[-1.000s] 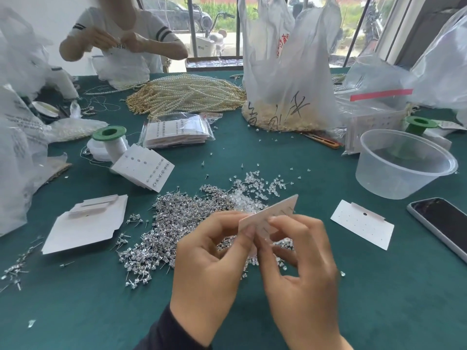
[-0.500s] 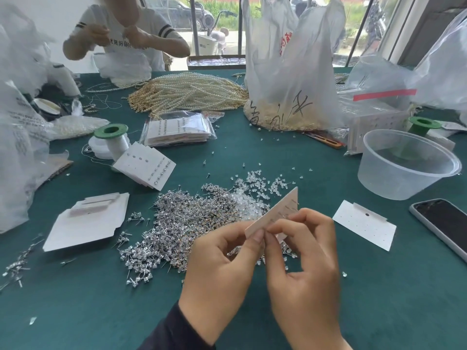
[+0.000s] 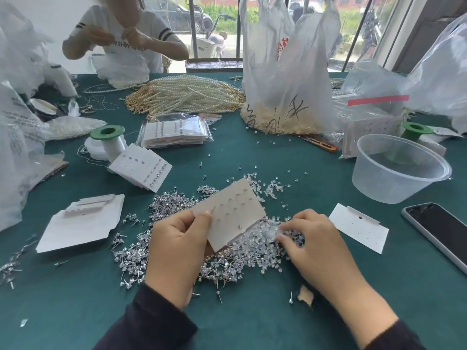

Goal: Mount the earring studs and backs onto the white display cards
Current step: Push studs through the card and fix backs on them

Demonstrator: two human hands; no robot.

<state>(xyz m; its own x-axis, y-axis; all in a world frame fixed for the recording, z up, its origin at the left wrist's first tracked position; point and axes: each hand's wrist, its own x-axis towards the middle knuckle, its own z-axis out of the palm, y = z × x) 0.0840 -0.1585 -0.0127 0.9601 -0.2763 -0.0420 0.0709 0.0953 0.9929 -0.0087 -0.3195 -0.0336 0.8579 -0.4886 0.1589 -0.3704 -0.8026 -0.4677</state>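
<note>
Green cloth table (image 3: 75,311) before a window (image 3: 219,18); left hand (image 3: 177,241) pinches a white display card (image 3: 235,213) above the stud pile (image 3: 166,205); right hand (image 3: 313,241), apart, fingers down in clear backs (image 3: 255,246); its grip blurred, cannot tell.

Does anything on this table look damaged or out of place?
Yes. The phone at the right edge seems cracked near its top corner, and a torn brown scrap lies beside the wrist of the right hand.
</note>
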